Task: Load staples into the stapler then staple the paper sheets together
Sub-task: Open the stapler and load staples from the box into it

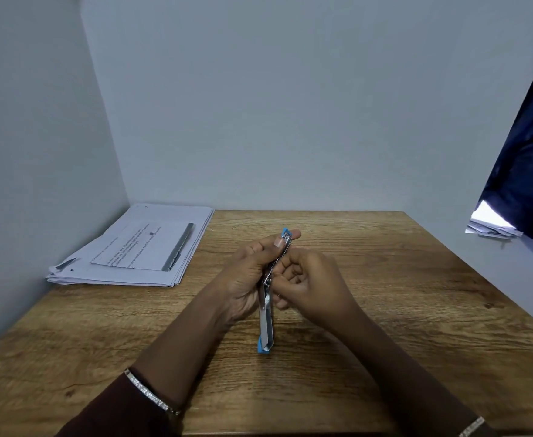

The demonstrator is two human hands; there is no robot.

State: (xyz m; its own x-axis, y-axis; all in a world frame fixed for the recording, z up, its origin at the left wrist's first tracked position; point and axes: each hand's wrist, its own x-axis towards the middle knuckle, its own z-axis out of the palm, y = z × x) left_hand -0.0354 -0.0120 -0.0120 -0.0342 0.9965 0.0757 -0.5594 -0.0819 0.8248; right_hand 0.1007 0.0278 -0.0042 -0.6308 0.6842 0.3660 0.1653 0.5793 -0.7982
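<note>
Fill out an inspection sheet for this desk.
Surface: wooden table, grain visible.
Job's things: stapler, opened out, held in both hands; paper stack at the back left corner; no loose staples visible.
Clutter: dark strip lying on the stack.
Hands: left hand grips the stapler's upper part; right hand curls round its middle.
Cables: nothing seen.
Surroundings: plain walls; dark blue curtain at right, loose papers below it.

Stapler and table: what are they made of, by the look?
The stapler looks like polished bright metal, going by the mirror-like glints along its opened arm; its blue end pieces look like matte plastic. The table shows brown wood grain with knots and a low sheen. Whether it is solid wood or printed laminate cannot be told.
</note>
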